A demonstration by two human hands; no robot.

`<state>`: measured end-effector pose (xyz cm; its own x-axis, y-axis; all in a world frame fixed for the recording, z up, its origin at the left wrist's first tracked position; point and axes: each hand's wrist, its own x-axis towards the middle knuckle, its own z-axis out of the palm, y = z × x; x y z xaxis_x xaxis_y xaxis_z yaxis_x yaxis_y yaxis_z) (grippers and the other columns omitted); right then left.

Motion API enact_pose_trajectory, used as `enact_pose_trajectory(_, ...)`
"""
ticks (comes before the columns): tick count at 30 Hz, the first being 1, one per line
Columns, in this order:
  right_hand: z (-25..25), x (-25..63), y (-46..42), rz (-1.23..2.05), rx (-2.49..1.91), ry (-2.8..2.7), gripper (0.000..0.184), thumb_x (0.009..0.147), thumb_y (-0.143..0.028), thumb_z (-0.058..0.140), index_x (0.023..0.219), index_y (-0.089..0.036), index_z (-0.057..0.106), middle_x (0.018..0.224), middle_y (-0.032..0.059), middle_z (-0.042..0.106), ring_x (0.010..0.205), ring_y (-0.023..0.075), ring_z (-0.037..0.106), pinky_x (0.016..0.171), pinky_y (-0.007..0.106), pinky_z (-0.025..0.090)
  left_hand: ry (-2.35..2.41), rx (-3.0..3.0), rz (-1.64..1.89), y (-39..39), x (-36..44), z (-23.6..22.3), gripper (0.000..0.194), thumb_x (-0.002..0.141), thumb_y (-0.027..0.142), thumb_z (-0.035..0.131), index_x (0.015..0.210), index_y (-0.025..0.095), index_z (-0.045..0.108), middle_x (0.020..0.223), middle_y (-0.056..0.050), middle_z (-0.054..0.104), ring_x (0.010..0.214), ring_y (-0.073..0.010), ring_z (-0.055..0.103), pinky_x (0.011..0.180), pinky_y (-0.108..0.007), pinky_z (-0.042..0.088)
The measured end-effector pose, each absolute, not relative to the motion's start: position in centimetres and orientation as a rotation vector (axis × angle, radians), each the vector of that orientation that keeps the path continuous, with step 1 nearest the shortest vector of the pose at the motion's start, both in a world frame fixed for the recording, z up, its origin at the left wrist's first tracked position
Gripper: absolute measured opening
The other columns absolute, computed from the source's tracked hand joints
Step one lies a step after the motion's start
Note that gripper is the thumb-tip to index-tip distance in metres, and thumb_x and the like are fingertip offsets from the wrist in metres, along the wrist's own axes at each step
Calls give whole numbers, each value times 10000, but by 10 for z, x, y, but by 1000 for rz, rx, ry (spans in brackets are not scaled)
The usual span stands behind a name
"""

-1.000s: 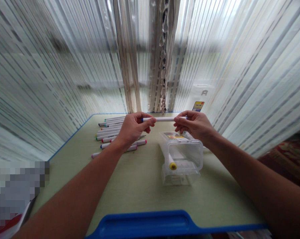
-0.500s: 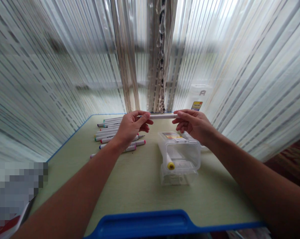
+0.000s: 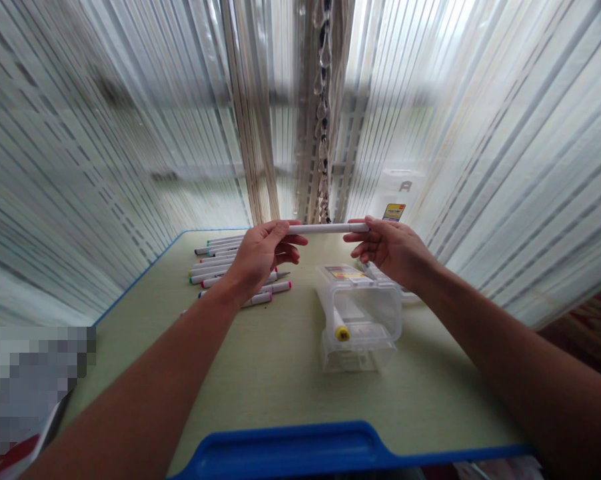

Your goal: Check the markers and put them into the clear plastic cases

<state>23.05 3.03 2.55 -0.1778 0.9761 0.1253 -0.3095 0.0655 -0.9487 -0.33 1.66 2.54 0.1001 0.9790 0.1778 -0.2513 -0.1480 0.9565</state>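
A white marker (image 3: 320,229) is held level above the far part of the table, one end in each hand. My left hand (image 3: 268,248) pinches its left end between thumb and fingers. At the other end, my right hand (image 3: 388,247) grips it the same way. Below and left of the marker, several white markers with coloured ends (image 3: 215,270) lie in a loose row, partly hidden by my left hand and forearm. A clear plastic case (image 3: 398,313) lies under my right hand, its mouth towards me. Inside it rests one yellow-ended marker (image 3: 342,332).
The pale green table (image 3: 280,393) has a blue rim with a blue tray recess (image 3: 290,450) at its near edge. A string curtain (image 3: 180,100) with a bead strand (image 3: 323,120) hangs behind it. A clear package with a yellow label (image 3: 394,212) stands at the back right.
The marker has shifted slightly and shows more of its length near both hands. My fingers have moved a little on its ends. The case and the lying markers stay put.
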Motion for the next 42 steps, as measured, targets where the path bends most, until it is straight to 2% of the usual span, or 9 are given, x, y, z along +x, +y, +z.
enact_pose_trajectory(3,26,230,30,1383,-830,-1159,201,929,-309,635,901,-139,740,768,89,776,519,130,689,436,199,509,868,1233,1335,16,-4,25,178,939,233,597,1018,110,700,779,-76,748,526,-107,627,555,-246,529)
enact_pose_trajectory(8,23,231,32,1349,-821,-1219,227,771,-345,833,860,-156,744,755,69,772,532,125,700,432,177,502,889,1302,1330,16,-4,23,169,871,247,688,979,118,706,775,-67,748,538,-96,622,558,-231,522)
enact_pose_trajectory(14,20,231,33,1340,-801,-1229,309,642,-334,921,834,-154,759,710,60,763,523,131,699,420,174,490,911,1386,1351,17,-3,20,228,782,287,784,902,119,687,731,-56,727,529,-94,602,534,-230,508)
enact_pose_trajectory(21,17,229,31,1244,-804,-1306,282,650,-324,919,809,-155,758,663,45,742,497,123,678,417,184,487,983,1497,1365,13,-1,20,334,702,368,859,846,128,677,669,-30,689,485,-82,559,474,-217,438)
enact_pose_trajectory(27,16,229,31,1223,-787,-1332,244,662,-312,914,776,-162,759,636,16,711,478,94,636,421,182,487,1005,1536,1371,13,-2,21,329,724,380,846,847,126,677,649,-23,679,469,-75,536,448,-206,407)
enact_pose_trajectory(33,18,229,32,1250,-796,-1286,263,661,-334,906,790,-151,768,671,43,739,469,94,630,402,177,464,950,1481,1414,15,-3,21,262,757,319,813,879,120,695,726,-46,723,505,-84,577,496,-220,480)
enact_pose_trajectory(42,24,230,30,1331,-802,-1202,252,700,-312,840,869,-141,767,711,70,767,469,120,657,397,182,474,901,1297,1390,16,-4,24,162,890,249,654,954,109,707,748,-60,736,507,-93,599,516,-223,493)
